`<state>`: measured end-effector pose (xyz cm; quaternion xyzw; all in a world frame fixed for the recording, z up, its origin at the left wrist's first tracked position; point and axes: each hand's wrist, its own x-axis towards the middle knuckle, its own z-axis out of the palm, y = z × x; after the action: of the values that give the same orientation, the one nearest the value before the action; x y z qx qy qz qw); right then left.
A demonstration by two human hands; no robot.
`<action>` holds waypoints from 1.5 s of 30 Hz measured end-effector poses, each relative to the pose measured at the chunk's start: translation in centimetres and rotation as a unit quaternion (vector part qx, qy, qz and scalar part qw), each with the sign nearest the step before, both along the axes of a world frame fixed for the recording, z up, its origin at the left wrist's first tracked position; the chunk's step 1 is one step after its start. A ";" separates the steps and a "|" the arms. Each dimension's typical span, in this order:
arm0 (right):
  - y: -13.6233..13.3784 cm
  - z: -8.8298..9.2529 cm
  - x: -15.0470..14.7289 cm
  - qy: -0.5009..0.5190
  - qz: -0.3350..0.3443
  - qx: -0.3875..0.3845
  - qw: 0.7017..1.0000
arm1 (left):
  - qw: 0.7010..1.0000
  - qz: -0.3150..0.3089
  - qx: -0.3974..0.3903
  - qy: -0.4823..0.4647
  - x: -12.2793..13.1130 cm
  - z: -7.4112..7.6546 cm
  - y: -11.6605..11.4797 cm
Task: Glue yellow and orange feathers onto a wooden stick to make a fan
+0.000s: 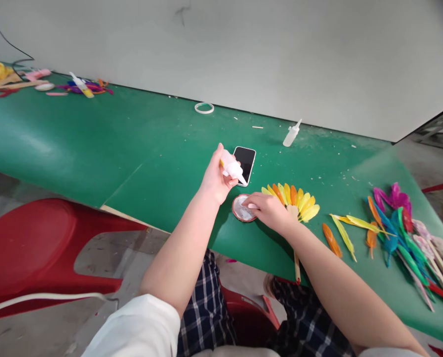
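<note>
My left hand is wrapped round a white squeeze glue bottle, its nozzle pointing down and to the right, above the edge of a phone. My right hand reaches over a small round dish with a red rim and pale contents. Its fingertips are drawn together at the dish; whatever they pinch is too small to see. Just beyond the right hand, yellow and orange feathers fan out from a wooden stick, which is partly hidden by my right forearm.
Loose feathers and a coloured feather pile lie to the right. Along the wall are another bottle, a tape ring and a yellow-and-white bottle. A red chair stands left of the green table.
</note>
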<state>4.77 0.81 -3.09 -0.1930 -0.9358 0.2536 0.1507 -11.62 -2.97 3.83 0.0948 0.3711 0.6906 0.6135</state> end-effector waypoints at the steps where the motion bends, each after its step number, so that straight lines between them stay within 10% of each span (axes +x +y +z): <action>1: 0.0 0.0 0.0 0.005 0.000 -0.001 1.000 | 1.000 0.001 0.000 0.000 0.0 0.0 0.0; 27: -0.8 1.0 0.0 -0.050 -0.030 0.047 0.997 | 1.000 0.005 -0.008 0.006 0.1 -0.3 0.1; 45: -0.2 0.7 0.0 0.014 -0.031 -0.099 0.995 | 1.000 0.002 0.003 -0.006 0.0 -0.2 0.0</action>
<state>4.79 0.59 -2.43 -0.2322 -0.8977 0.3424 0.1516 -11.60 -2.97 3.59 0.0916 0.3652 0.6932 0.6145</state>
